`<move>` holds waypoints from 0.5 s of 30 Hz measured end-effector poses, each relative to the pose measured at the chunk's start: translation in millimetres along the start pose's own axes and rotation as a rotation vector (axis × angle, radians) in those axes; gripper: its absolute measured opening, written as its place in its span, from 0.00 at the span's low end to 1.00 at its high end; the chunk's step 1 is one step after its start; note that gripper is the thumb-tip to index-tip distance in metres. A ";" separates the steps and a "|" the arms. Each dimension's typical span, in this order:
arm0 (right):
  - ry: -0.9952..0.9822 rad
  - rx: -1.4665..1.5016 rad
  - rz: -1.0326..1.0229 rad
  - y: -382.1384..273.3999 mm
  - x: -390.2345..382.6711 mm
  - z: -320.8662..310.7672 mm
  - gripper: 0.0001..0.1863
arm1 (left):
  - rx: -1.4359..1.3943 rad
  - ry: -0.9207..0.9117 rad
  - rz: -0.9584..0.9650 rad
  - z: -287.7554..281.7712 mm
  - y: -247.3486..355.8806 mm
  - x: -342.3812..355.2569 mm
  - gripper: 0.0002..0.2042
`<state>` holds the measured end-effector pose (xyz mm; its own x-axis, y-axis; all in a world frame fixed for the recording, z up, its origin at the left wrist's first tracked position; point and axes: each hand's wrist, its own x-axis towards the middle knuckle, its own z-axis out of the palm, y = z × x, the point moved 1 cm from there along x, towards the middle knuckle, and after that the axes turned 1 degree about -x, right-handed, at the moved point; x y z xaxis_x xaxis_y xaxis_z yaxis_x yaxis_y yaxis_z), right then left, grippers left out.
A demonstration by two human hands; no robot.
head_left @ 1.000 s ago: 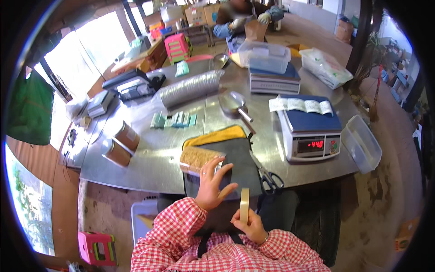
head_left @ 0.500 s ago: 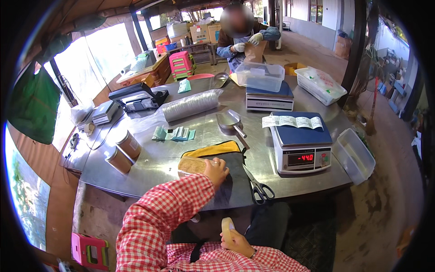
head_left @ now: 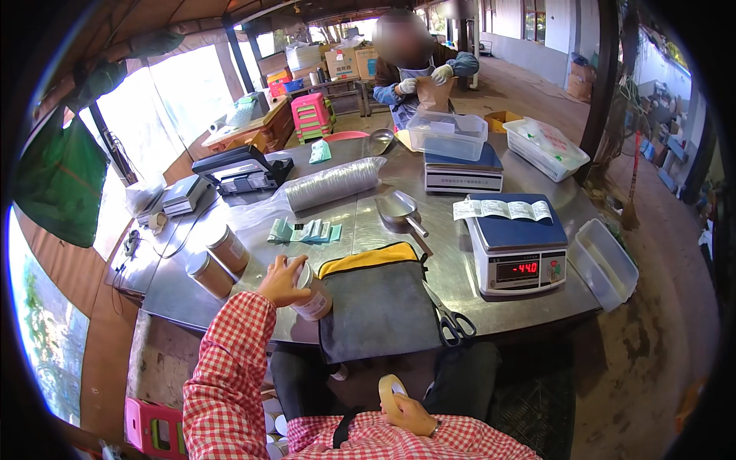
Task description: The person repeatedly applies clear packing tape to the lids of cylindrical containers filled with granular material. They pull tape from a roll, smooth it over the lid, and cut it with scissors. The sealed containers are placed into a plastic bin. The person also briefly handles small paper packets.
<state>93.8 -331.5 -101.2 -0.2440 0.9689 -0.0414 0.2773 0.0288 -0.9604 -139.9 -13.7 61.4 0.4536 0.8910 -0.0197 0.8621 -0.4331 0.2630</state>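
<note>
My left hand (head_left: 282, 284) is closed around the upper part of a brown-filled canister (head_left: 314, 303), which stands at the left edge of a grey towel with a yellow border (head_left: 379, 307). Low in front of my lap, my right hand (head_left: 410, 416) grips a roll of pale tape (head_left: 392, 389). Two similar canisters, a nearer one (head_left: 208, 276) and a farther one (head_left: 228, 249), stand side by side to the left. Black-handled scissors (head_left: 452, 323) lie along the towel's right edge.
A scale (head_left: 515, 268) with a strip of labels (head_left: 502, 208) sits right of the towel, beside a clear bin (head_left: 604, 261). Beyond are a metal scoop (head_left: 400, 211), folded green-white packets (head_left: 307, 231) and sleeved stacked lids (head_left: 335, 185). Across the table, a gloved person holds a brown bag (head_left: 435, 96).
My left hand has moved left with the canister, from lying on the towel to upright at its left edge. The right hand still holds the tape roll.
</note>
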 end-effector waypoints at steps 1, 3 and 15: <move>-0.017 0.007 0.004 -0.5 0.4 -0.2 0.18 | -0.024 0.011 -0.009 2.3 -3.0 -2.5 0.42; -0.025 -0.008 -0.003 -0.6 0.0 0.4 0.18 | -0.035 -0.002 -0.007 5.0 -6.3 -3.5 0.42; 0.033 0.019 0.041 -0.1 -3.7 4.2 0.15 | -0.444 0.148 0.188 2.2 -52.7 -3.6 0.58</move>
<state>90.7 -336.1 -102.1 -0.2020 0.9768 -0.0715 0.2690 -0.0149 -0.9630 -186.5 5.6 45.5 0.5274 0.8267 0.1962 0.5744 -0.5170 0.6346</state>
